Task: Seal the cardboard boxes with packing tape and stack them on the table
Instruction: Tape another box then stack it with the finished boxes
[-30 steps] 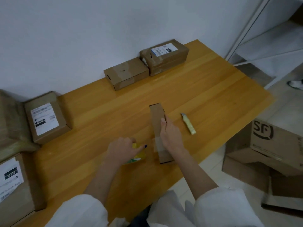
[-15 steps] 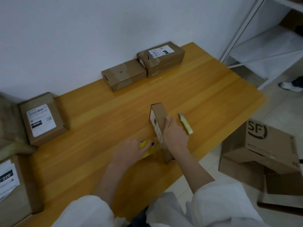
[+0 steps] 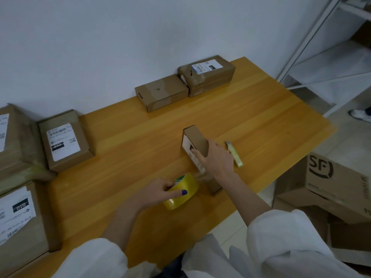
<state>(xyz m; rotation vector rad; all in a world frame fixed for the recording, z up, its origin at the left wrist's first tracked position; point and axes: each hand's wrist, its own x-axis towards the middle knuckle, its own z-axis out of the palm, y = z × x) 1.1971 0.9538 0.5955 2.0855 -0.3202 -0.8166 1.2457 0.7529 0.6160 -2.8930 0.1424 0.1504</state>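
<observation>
Cardboard box [image 3: 197,140], narrow: stood on edge on the table [image 3: 140,149], long axis running away from the person. Right hand [image 3: 217,157] clasped its top. Left hand [image 3: 158,192] gripped the tape roll [image 3: 183,194], just left of the box's near end.

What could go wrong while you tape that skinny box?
The narrow box stands on its thin side, so it might tip if the right hand lets go. The utility knife lies right beside that hand and could nick it. The tape stretched from the tape roll in the left hand might twist and stick to itself.
</observation>
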